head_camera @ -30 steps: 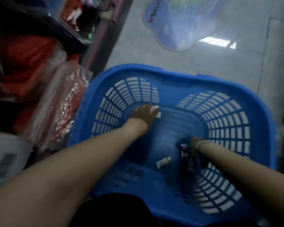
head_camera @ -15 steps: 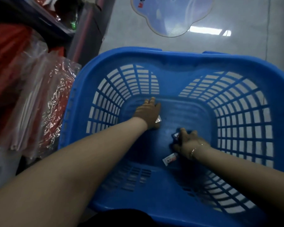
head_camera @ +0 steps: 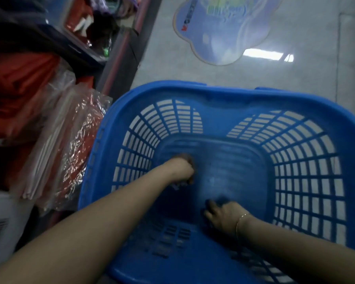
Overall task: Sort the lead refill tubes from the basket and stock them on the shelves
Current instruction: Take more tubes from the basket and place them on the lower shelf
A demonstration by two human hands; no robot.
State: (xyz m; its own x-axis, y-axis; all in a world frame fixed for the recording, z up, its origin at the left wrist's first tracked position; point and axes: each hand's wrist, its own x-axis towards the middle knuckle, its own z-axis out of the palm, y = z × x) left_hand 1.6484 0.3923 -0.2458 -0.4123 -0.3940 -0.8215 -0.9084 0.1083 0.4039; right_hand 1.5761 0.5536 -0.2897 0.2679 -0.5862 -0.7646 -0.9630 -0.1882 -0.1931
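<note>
A blue slatted basket (head_camera: pixel 193 89) stands on the floor in front of me, and both my arms reach down to its bottom. My left hand (head_camera: pixel 182 168) is curled into a fist near the middle of the basket floor. Pale lead refill tubes (head_camera: pixel 175 185) poke out under its palm. My right hand (head_camera: pixel 223 214), with a thin bracelet at the wrist, lies lower right on the floor, fingers bent down over something dark. What it holds is blurred. No loose tube shows on the basket floor.
A shelf unit (head_camera: pixel 49 37) with red goods rises at the left. Clear-wrapped red packs (head_camera: pixel 76 152) lean against the basket's left wall, and a white box (head_camera: pixel 0 220) sits below them. A cloud-shaped floor sticker (head_camera: pixel 223 27) lies beyond the basket on the pale tiles.
My left hand has drawn back toward me and closed into a fist. My right hand has slid over the spot where a loose tube lay; that tube is out of sight.
</note>
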